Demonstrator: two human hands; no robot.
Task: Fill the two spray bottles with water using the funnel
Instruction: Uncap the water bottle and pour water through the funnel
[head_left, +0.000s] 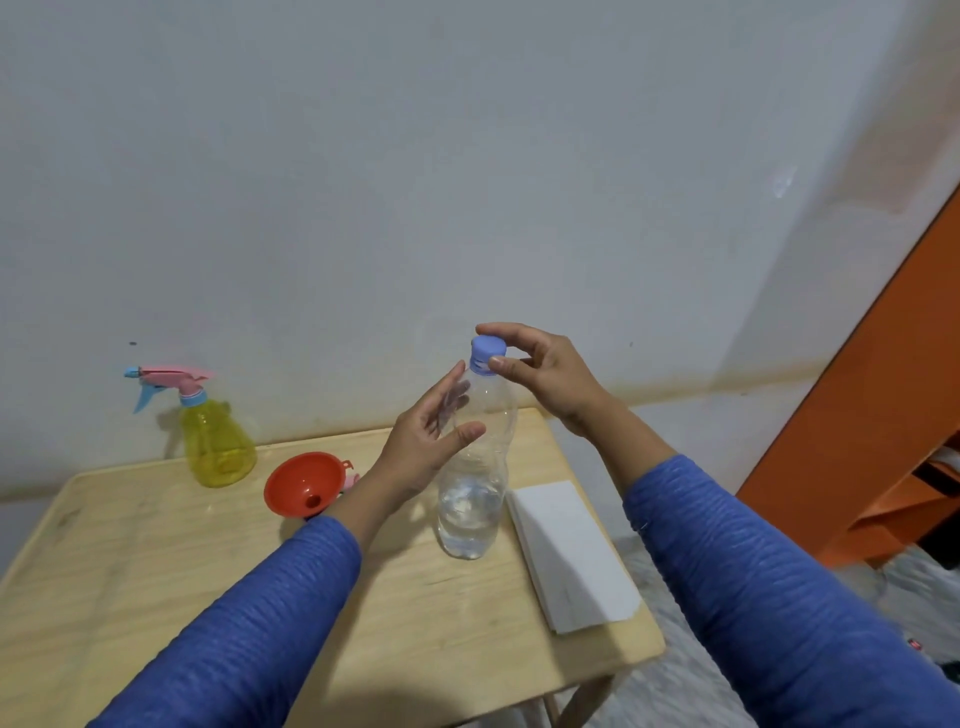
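A clear plastic water bottle (471, 499) stands upright on the wooden table (156, 561), about a third full. My right hand (545, 374) pinches its blue cap (487, 353) with thumb and fingers. My left hand (431, 441) is beside the bottle's upper body, fingers spread, thumb in front of it and loosely around it. A yellow spray bottle (218, 447) with a pink and blue trigger head stands at the table's back left. An orange funnel (304, 483) sits behind my left wrist; something pink shows just behind it, mostly hidden.
A white folded cloth or paper pad (571, 556) lies at the table's right edge. A pale wall rises right behind the table. An orange shelf unit (878, 441) stands to the right. The floor lies past the table's right edge.
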